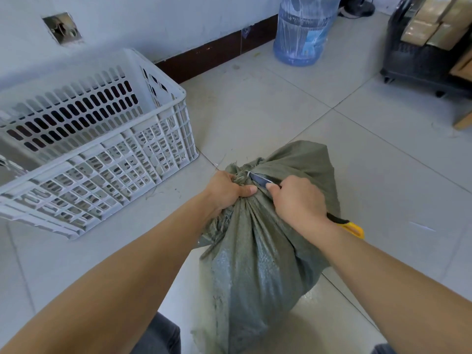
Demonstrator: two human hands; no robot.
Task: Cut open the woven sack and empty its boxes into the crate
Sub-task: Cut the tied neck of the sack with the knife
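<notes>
Forearms filled the near bottom of frame, both reaching fwd to the sack neck. Going L to R: white slotted crate (84, 139) sat on the floor (255, 103) at left, against the wall, looked empty from this angle, well apart from the sack. Left hand (227, 191) was clenched tight around the bunched, tied neck of the grey-green woven sack (258, 251), thumb over the gathers. Sack lay on the floor center frame, between the person's knees and the far tiles, tied shut, no cut visible yet. Right hand (297, 203) was fisted on a utility knife (260, 180), blade tip at the tie just beside left fingers; yellow handle end stuck out behind the wrist. Far back R of center: blue water jug (302, 31); dark cart w/ cardboard boxes (424, 47) at far R.

Handling, my read: fabric was soft, floppy, frayed at top, prob a bit slick; bulging body suggested decent weight, boxes inside not visible. Best hold = the gathered neck for cutting, then bottom corners to tip it toward the crate. Risk: blade very close to left fingers, cut should go away from that grip.
</notes>
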